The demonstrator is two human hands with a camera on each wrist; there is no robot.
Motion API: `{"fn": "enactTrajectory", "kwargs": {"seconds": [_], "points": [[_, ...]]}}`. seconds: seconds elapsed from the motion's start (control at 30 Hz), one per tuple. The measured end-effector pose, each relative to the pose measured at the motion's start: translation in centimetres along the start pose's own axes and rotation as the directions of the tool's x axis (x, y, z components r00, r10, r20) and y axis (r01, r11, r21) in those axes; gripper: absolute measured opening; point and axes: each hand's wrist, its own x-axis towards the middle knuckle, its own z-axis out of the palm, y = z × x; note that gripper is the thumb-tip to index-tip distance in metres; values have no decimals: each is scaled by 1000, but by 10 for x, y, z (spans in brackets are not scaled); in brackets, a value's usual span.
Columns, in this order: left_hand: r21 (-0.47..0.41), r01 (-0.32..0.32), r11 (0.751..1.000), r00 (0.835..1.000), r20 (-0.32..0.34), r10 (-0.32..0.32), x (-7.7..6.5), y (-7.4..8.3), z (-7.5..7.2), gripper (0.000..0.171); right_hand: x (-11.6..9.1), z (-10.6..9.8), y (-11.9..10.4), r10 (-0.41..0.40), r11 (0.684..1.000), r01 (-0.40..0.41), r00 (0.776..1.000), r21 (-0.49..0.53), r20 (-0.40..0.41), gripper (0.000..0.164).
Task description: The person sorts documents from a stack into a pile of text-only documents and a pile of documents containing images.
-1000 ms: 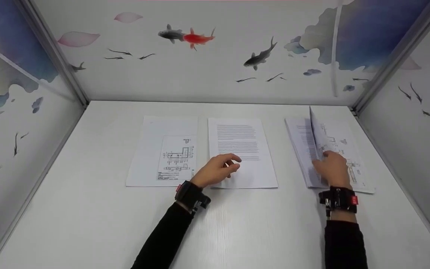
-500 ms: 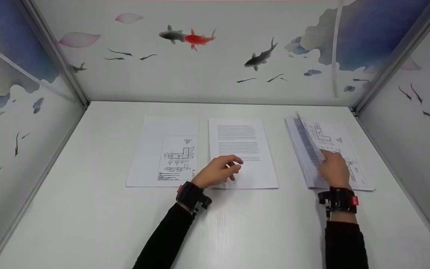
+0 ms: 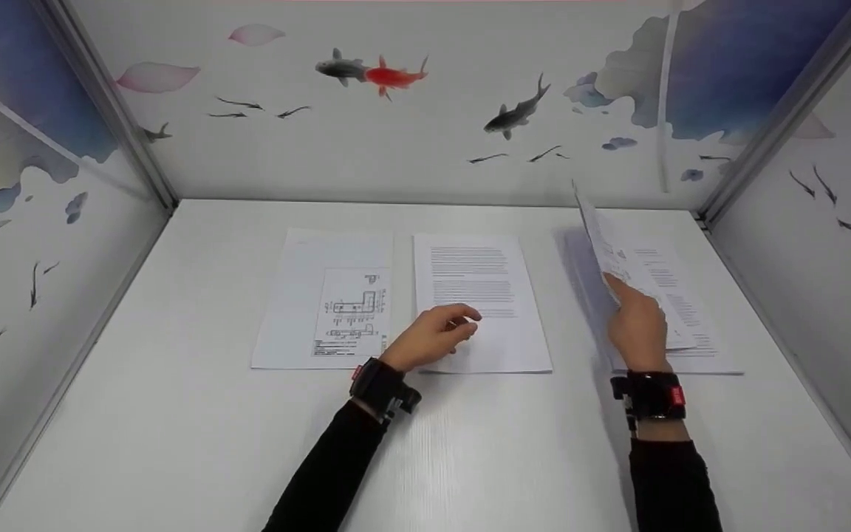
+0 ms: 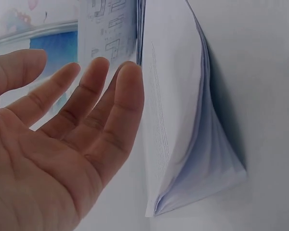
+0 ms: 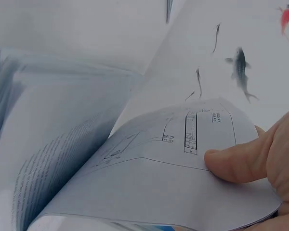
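Note:
My right hand (image 3: 638, 325) pinches a sheet with a line drawing (image 5: 190, 130), the thumb pressed on its printed face. In the head view this lifted sheet (image 3: 614, 255) tilts up over the right-hand paper stack (image 3: 706, 358), where a page of printed text shows beneath. My left hand (image 3: 433, 336) holds nothing; its fingers are loosely bent over the lower part of the middle stack of text pages (image 3: 499, 343). In the left wrist view the palm and relaxed fingers (image 4: 127, 96) are beside pages with bent edges (image 4: 183, 120). Whether they touch is unclear.
A sheet with a technical drawing (image 3: 300, 310) lies flat on the left of the white table (image 3: 425, 458). Panels printed with fish (image 3: 510, 118) enclose the back and sides. Each wrist wears a black camera band (image 3: 651, 395).
The right hand has shifted slightly left and up with the drawing sheet, which now stands higher. A text page shows on the right stack where a drawing was. The left hand stays nearly still.

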Motion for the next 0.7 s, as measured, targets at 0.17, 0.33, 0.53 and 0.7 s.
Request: {"fn": "enactTrajectory", "kwargs": {"seconds": [0.17, 0.33, 0.53, 0.7], "points": [[10, -17, 1000, 1000, -4, 17, 0, 1, 0, 31, -2, 0, -21, -38, 999, 38, 998, 3, -59, 55], [-12, -18, 1000, 1000, -18, 18, -1, 3, 0, 31, -7, 4, -44, -109, 994, 111, 990, 21, -87, 55], [-144, 10, 990, 1000, -24, -13, -1, 7, 0, 45, -20, 10, -74, -233, 969, 241, 962, 47, -140, 59], [-203, 23, 979, 997, -63, -36, 2, 9, -3, 58, -30, 14, -100, -276, 957, 284, 952, 49, -133, 62]]}}
